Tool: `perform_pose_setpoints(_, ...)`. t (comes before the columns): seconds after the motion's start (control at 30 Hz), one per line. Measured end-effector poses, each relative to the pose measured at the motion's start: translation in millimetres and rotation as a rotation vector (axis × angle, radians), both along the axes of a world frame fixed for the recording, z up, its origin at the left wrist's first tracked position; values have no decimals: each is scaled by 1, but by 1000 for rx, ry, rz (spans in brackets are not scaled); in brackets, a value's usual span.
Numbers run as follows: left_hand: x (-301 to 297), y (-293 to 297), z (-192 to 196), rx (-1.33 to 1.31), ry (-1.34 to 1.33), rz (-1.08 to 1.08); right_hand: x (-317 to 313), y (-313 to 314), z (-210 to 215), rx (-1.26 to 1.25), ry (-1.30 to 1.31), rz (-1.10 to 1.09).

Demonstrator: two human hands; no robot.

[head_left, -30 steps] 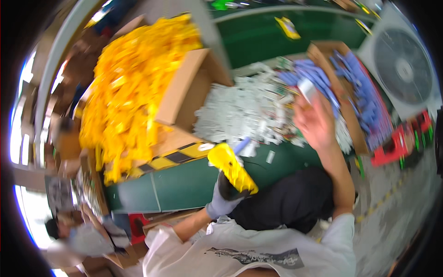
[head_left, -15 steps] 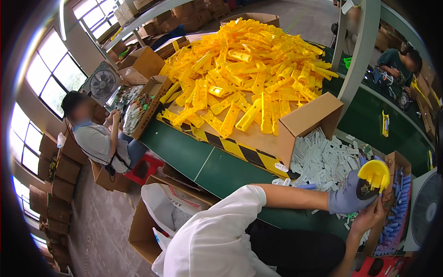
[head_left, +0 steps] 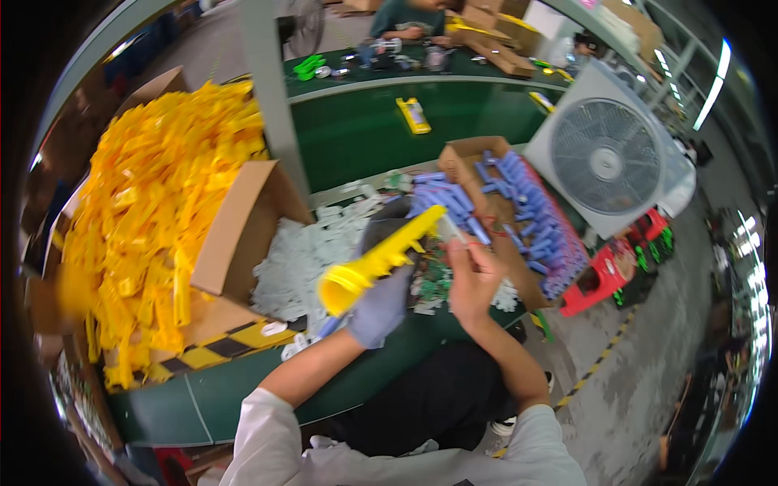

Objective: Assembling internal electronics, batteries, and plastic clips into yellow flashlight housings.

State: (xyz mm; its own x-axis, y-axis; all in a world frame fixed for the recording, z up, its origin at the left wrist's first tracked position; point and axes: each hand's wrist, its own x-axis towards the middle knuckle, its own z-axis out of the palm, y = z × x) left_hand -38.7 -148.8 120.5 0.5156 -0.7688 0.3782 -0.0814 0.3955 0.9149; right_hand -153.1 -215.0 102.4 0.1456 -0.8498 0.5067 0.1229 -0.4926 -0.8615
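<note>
My left hand, in a grey glove, grips a long yellow plastic housing with a flared round end pointing toward me. My bare right hand touches the housing's far tip and pinches a small pale part there. Both hands hover over the green workbench, above a heap of white plastic pieces and some small green circuit boards.
A big cardboard box heaped with yellow housings fills the left. Another box of blue cylindrical cells stands right of my hands. A white floor fan and red stool sit further right. Another person works at the far bench.
My view has swung back onto the bench. The yellow housing, earlier held at the far right, is now centred, with my right hand at its tip.
</note>
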Motion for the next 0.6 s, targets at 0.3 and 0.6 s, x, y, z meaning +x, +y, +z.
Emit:
perform_pose_setpoints(0.3,11,-6,5,-108,-272,-18,-15,4,19,-137,77,-80)
perform_pose_setpoints(0.6,-8,-19,7,6,335,-197,-30,-7,17,-159,183,-132)
